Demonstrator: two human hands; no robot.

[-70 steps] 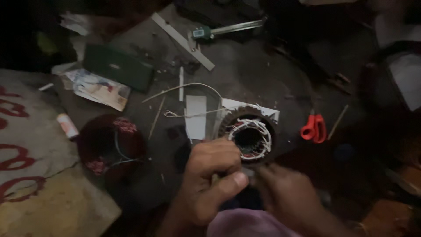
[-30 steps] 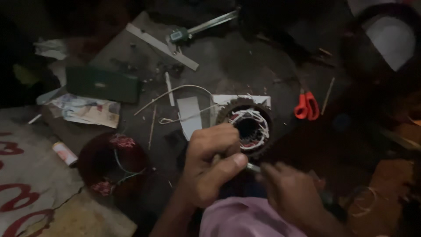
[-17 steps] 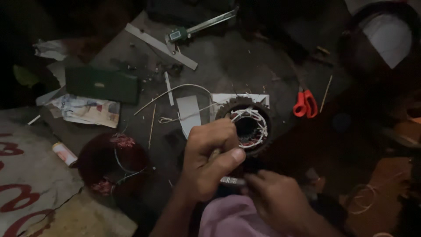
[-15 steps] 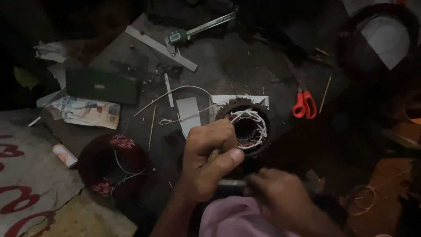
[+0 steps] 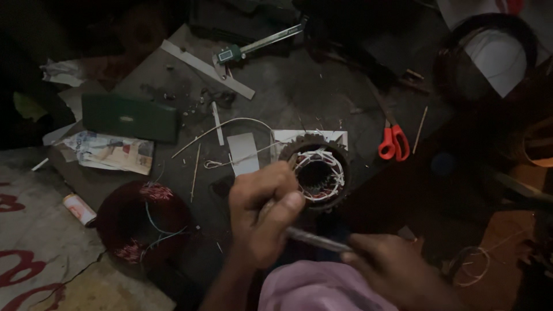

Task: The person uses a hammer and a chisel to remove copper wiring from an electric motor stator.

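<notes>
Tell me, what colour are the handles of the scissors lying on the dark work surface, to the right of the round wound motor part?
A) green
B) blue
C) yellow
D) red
D: the scissors have bright red handles and lie on the work surface, just right of the round motor part with its white windings.

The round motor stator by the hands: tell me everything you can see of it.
The stator is a dark ring, apparently metal, with a toothed outer edge. It lies flat on the dark work surface, partly over a white sheet. White cord or wire loops around its open bore. The left hand sits against its near-left rim, holding a thin rod that the right hand also grips. Red-handled scissors lie apart, to its right.
</notes>
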